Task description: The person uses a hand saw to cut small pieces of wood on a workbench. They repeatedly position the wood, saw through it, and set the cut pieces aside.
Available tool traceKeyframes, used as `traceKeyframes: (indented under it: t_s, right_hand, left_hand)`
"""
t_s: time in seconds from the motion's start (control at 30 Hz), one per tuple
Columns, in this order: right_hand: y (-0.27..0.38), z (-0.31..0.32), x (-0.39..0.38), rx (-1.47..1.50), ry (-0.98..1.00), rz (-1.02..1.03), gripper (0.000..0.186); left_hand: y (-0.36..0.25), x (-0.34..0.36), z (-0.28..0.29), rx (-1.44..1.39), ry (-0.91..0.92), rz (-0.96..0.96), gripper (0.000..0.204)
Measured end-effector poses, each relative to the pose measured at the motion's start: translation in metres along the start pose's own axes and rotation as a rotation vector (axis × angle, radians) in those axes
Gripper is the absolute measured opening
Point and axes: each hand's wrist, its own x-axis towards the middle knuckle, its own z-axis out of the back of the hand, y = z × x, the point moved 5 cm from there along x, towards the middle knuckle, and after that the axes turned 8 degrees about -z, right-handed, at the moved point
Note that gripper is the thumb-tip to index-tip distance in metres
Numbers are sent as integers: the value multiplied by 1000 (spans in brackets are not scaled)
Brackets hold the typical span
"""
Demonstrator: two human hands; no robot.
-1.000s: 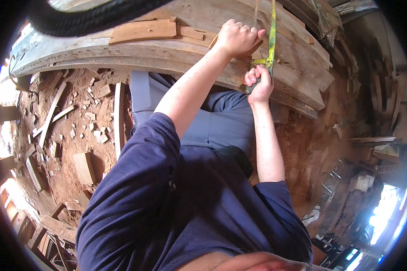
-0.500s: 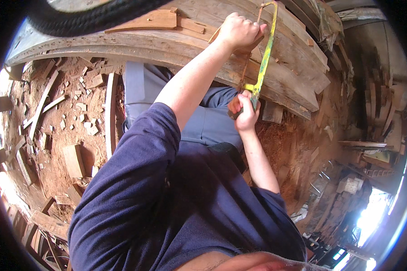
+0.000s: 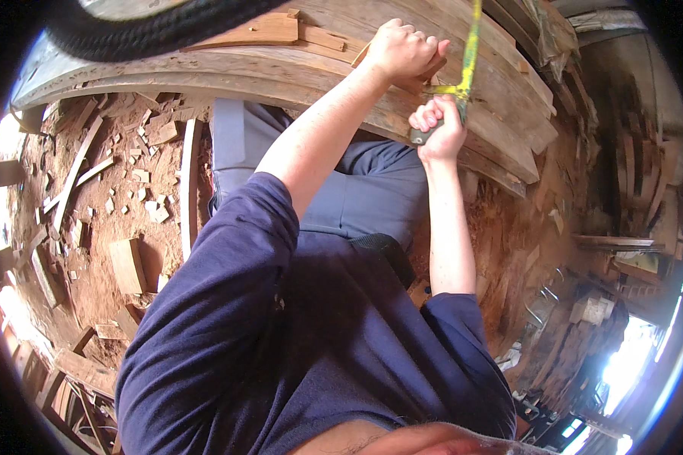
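My right hand is wrapped round the dark handle of a hacksaw with a yellow-green frame. The frame points away from me and runs out of the top of the view. To its left, my left hand is closed over a small piece of wood, pressing it down on a stack of long planks. Most of that piece is hidden under the fingers. The saw's crossbar lies close beside it; I cannot tell where the blade touches.
A brown board lies on the planks at the left. Offcuts, a wood block and a long batten lie on the dirt floor. A black ribbed strap or hose crosses the upper left. More timber stands at the right.
My right hand has pushed the saw forward, away from my body, and its far end has left the view. My left hand stays in place on the wood.
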Motion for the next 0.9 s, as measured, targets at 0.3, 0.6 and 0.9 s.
traceKeyframes:
  t_s: [0.3,0.6,0.9]
  right_hand:
    - [-49,25,-36,-237,-36,13,26]
    - [-3,13,-62,-27,9,-31,29]
    - [-24,10,4,-76,-58,2,24]
  left_hand:
    - [7,-2,-14,16,83,64,50]
    - [6,1,-5,19,-23,-25,50]
    - [5,1,0,50,-45,-19,48]
